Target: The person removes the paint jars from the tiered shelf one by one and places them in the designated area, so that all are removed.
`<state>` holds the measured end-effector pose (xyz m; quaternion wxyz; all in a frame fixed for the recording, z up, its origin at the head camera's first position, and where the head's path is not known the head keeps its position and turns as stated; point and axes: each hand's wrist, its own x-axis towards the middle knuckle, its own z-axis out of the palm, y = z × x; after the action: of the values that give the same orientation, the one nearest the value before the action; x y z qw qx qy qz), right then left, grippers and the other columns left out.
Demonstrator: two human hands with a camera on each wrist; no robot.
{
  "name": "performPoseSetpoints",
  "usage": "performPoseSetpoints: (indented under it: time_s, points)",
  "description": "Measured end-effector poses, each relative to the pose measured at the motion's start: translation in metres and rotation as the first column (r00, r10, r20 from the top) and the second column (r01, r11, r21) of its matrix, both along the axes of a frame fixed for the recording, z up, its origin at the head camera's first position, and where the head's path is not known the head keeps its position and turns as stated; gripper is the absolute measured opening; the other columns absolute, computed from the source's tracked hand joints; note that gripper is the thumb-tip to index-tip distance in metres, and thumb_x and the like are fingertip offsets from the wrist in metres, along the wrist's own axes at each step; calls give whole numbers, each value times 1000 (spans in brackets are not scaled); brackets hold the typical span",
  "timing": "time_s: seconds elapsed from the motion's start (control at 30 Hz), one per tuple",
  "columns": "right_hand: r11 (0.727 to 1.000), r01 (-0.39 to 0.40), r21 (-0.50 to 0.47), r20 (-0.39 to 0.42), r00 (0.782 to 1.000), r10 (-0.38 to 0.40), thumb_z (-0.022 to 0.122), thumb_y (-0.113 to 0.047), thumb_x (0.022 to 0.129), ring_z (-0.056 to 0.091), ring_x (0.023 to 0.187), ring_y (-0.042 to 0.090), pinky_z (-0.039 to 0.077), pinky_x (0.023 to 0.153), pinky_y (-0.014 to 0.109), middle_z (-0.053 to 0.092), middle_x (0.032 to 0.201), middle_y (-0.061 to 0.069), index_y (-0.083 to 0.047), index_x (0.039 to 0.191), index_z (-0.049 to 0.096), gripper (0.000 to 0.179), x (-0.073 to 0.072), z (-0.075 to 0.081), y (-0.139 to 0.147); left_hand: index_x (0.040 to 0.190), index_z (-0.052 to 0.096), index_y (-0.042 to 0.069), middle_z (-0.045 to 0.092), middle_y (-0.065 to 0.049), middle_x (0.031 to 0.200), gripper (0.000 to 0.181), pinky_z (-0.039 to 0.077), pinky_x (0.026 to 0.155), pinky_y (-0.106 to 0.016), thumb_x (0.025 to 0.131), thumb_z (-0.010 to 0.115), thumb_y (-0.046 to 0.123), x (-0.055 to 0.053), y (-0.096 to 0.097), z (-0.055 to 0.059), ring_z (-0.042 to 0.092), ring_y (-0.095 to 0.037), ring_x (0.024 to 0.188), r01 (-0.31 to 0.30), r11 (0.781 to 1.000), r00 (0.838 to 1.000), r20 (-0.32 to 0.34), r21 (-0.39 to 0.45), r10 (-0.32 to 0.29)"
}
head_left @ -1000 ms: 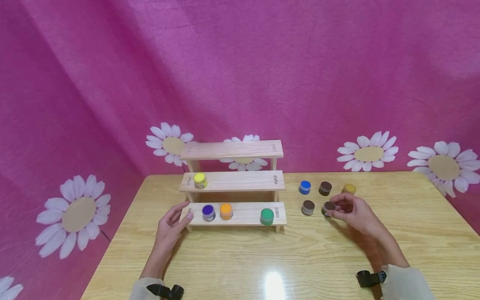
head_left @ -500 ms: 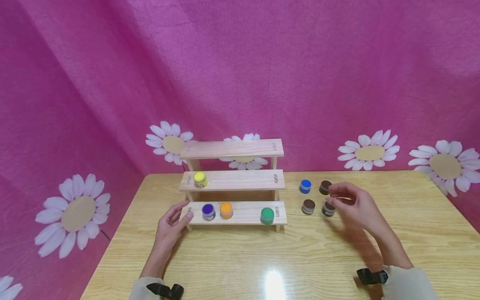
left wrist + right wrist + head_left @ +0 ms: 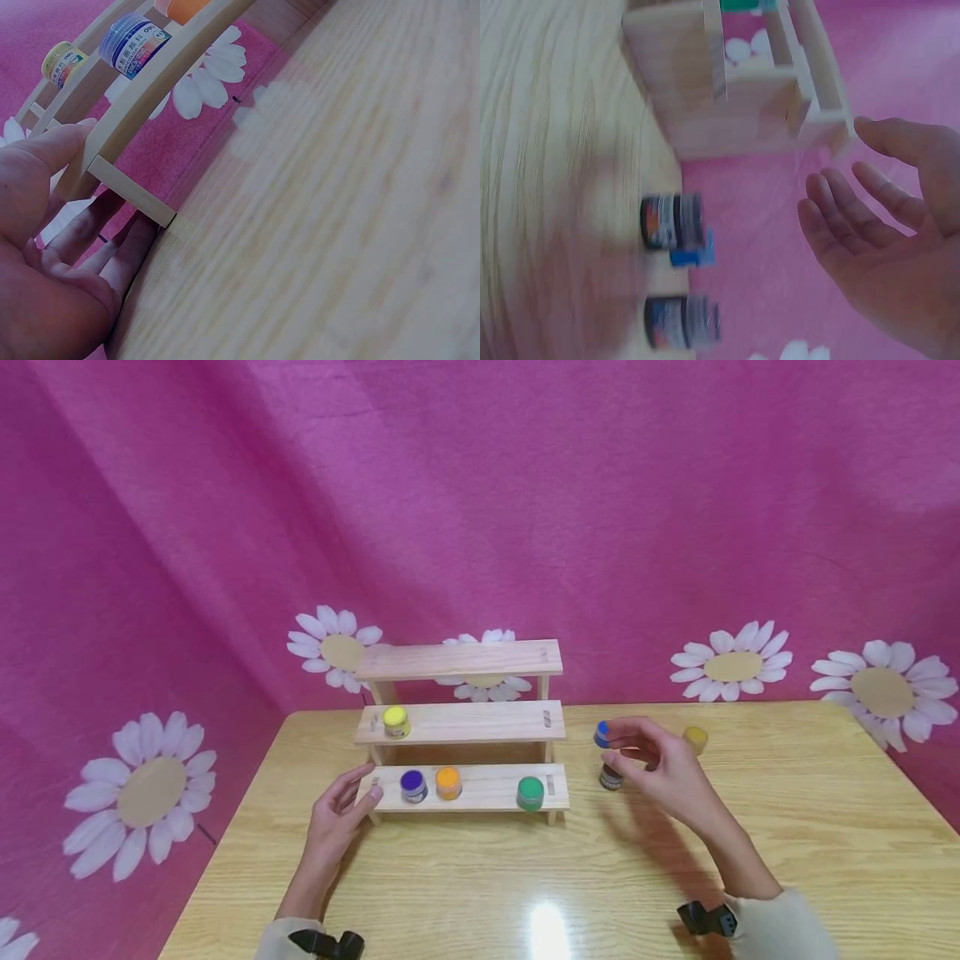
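Note:
A three-step wooden rack (image 3: pixel 465 789) stands on the table. My left hand (image 3: pixel 333 814) holds its lowest board at the left end, thumb on top and fingers behind the leg, as the left wrist view shows. On that board sit paint jars: purple (image 3: pixel 129 46), orange (image 3: pixel 448 782) and green (image 3: pixel 530 793). A yellow jar (image 3: pixel 396 722) sits on the middle board. My right hand (image 3: pixel 663 772) hovers over loose jars, fingers loosely bent and holding nothing. Beside its fingertips in the head view are a blue jar (image 3: pixel 602 734) and a dark brown jar (image 3: pixel 611 777); the hand hides others.
An ochre jar (image 3: pixel 695 740) stands on the table behind my right hand. Another dark jar (image 3: pixel 679 321) shows in the right wrist view. A pink cloth (image 3: pixel 480 527) with white daisies hangs along the table's back and left edges.
My right hand has let go of the front right dark jar, risen and moved left toward the blue jar, blocking sight of two dark jars. The left hand stays at the rack.

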<state>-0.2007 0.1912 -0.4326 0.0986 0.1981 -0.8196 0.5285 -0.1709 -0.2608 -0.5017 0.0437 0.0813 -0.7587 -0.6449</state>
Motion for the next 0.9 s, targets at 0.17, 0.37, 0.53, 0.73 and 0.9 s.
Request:
performPoseSetpoints:
  time_s: [0.17,0.37,0.53,0.73,0.9]
  points:
    - [1000,-18,2,-37,999,18,76,-5,93,68,104,30,59,90,28,69,113,7,-3,124,65,34,3,8,-21,144,57,6,47,-14,156,52,31,121,-45,97,74,21,-1,0,0,31,-31,151,1,1000,1000,-16,5,-1]
    - [997,-80,25,-81,993,81,79,-4,90,69,106,29,60,90,40,71,116,10,-1,125,65,37,3,15,-45,144,57,5,47,-14,156,52,31,121,-46,97,74,21,-1,1,1,32,-32,150,6,1000,1000,-25,11,-6]
    - [989,-143,34,-98,984,146,81,-4,88,69,105,25,58,95,43,71,115,10,-1,124,65,39,1,22,-69,144,57,6,47,-14,156,52,30,122,-47,97,74,22,-1,2,1,32,-32,150,2,1000,1000,-21,8,-2]
    - [982,-188,19,-57,980,189,80,-8,90,69,107,27,57,95,50,68,121,16,-2,124,65,38,0,27,-98,144,57,6,46,-13,157,54,30,122,-47,97,74,24,1,2,1,31,-32,151,3,1000,1000,-4,9,-3]
    - [975,-220,-31,-31,975,219,80,-7,90,67,109,36,56,96,51,67,121,18,1,125,64,39,-2,29,-120,145,56,7,46,-12,157,54,31,121,-45,97,74,24,2,0,0,31,-30,151,5,1000,1000,-3,12,-5]
